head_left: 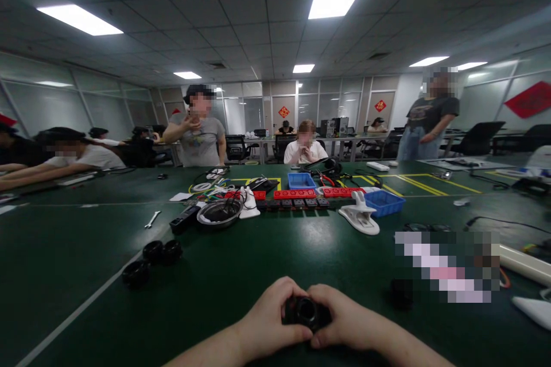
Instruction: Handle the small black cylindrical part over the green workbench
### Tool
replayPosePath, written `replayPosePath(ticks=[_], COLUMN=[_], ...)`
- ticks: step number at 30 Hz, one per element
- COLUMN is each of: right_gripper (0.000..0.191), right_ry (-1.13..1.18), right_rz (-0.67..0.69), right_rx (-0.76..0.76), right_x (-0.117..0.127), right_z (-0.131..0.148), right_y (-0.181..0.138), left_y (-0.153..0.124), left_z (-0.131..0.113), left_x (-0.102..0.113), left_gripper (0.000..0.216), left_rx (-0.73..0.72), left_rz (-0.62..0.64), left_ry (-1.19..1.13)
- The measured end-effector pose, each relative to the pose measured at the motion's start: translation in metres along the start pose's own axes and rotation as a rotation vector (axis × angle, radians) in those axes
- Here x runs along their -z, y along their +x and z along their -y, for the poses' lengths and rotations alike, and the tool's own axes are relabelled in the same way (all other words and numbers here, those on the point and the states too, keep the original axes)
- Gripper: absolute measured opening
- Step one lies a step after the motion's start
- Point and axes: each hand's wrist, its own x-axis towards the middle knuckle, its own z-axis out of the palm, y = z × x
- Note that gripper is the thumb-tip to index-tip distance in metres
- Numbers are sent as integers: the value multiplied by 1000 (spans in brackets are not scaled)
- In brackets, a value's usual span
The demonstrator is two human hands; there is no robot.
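Note:
A black round part (306,311) with a hole in its middle is held low in front of me, just above or on the green table; its exact kind I cannot make out. My left hand (275,312) is closed around its left side, thumb along the near edge. Around the right side wraps my right hand (342,315), with the two thumbs almost meeting in front. On the left of the table lie three black round parts (136,273) in a cluster. A dark, blurred black piece (400,292) stands to the right of my right hand.
Beyond my hands are a metal bowl (219,213), a wrench (152,219), red power strips (295,194), white clip bases (360,215), cables and blue trays (384,203). A cream-coloured bar (525,264) lies at the right. Several people sit or stand around the table.

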Motion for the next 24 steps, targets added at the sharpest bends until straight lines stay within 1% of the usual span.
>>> replayPosePath(ticks=[6, 10, 14, 17, 19, 21, 24], right_gripper=[41, 46, 51, 45, 43, 47, 53], right_ry=[-32, -78, -143, -253, -327, -339, -234], right_rz=[-30, -81, -185, -286, -326, -311, -219], right_rx=[-60, -87, -100, -87, -81, -78, -40], right_x=[-2, -6, -18, -26, -28, -27, -17], right_z=[1, -1, -5, -5, -3, 0, 1], right_y=[0, 1, 5, 8, 8, 7, 2], left_y=[0, 2, 2, 1, 2, 2, 3], left_z=[-2, -2, 0, 4, 5, 6, 5], left_x=[-1, -1, -3, -6, -7, -6, -2], left_gripper=[37, 36, 34, 32, 31, 30, 31], left_rx=[10, 15, 49, 80, 84, 77, 36], left_rz=[-13, -21, -51, -109, -135, -141, -101], left_ry=[-24, -1, 17, 88, 127, 145, 115])
